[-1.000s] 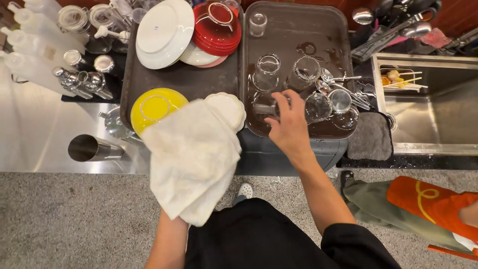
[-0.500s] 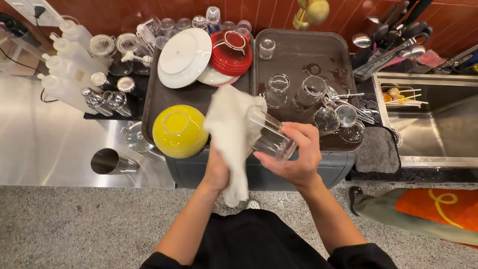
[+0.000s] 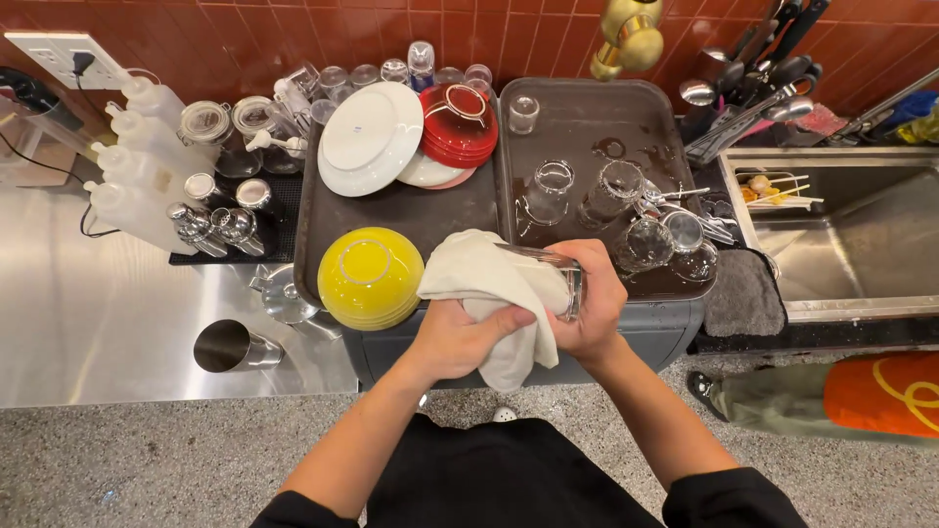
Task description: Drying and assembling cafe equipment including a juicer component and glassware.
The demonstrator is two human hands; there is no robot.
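A clear drinking glass is gripped by the right hand above the counter edge, while a cream cotton cloth is pressed around it by the closed left hand. Drying is judged underway; turning the glass seems called for.

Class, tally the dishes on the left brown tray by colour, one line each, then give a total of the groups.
Yellow bowl stack: 1
White plates: 2, one large, one partly hidden
Red dish stack: 1
Total: 4 groups on the left tray
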